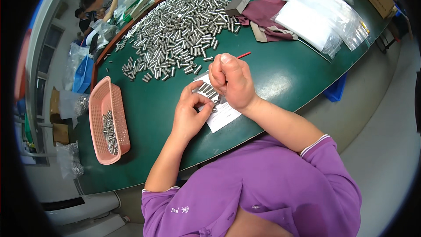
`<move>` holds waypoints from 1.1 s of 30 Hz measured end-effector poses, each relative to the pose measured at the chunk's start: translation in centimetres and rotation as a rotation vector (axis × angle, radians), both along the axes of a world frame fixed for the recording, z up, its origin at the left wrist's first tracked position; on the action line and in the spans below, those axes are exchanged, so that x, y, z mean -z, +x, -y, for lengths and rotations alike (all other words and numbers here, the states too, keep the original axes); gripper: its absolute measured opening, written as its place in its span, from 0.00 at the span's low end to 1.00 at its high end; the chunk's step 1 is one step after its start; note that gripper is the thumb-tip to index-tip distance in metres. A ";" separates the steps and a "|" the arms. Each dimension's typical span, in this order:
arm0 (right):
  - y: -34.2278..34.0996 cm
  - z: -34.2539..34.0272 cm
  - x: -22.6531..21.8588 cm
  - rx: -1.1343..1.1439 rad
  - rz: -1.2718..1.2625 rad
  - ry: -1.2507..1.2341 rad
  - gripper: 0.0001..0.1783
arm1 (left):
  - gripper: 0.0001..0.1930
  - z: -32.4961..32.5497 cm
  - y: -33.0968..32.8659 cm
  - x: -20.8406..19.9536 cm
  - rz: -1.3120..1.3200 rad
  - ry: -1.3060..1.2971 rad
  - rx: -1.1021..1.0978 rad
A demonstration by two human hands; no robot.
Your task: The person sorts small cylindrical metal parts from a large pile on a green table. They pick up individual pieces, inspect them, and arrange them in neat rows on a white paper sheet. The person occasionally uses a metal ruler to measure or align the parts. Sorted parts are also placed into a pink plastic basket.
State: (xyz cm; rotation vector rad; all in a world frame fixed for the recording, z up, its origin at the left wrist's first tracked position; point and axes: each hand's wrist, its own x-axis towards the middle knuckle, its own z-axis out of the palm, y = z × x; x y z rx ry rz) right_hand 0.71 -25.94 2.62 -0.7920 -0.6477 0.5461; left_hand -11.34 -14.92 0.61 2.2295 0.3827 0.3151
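My left hand rests low over a white printed sheet, thumb and forefinger pinched at a small metal pin. Beside its fingers, several silvery cylindrical pins lie in a row on the paper. Raised just right of them, my right hand is closed in a fist; a bit of something greyish shows beneath it, too hidden to name. A thin red stick shows behind that fist; whether it is held or lying on the table is unclear. Beyond both hands spreads a large heap of metal pins.
On the green table, a pink basket with pins stands left. A grey block, maroon cloth and clear plastic bags lie at the back right. A raised brown edging borders the far left; another person sits beyond.
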 end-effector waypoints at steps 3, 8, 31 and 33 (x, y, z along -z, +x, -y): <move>-0.1 0.1 -0.1 0.001 -0.009 0.011 0.25 | 0.05 0.1 0.1 0.0 0.004 -0.017 -0.011; -0.2 0.0 0.1 0.000 0.038 0.004 0.26 | 0.04 0.1 0.0 0.2 0.014 -0.031 -0.013; -0.1 0.9 0.2 -0.095 -0.057 0.015 0.25 | 0.08 0.3 -0.6 0.2 0.039 0.107 0.052; -0.5 0.8 -0.1 -0.069 -0.063 0.030 0.24 | 0.08 0.6 -0.5 0.2 0.036 0.095 0.026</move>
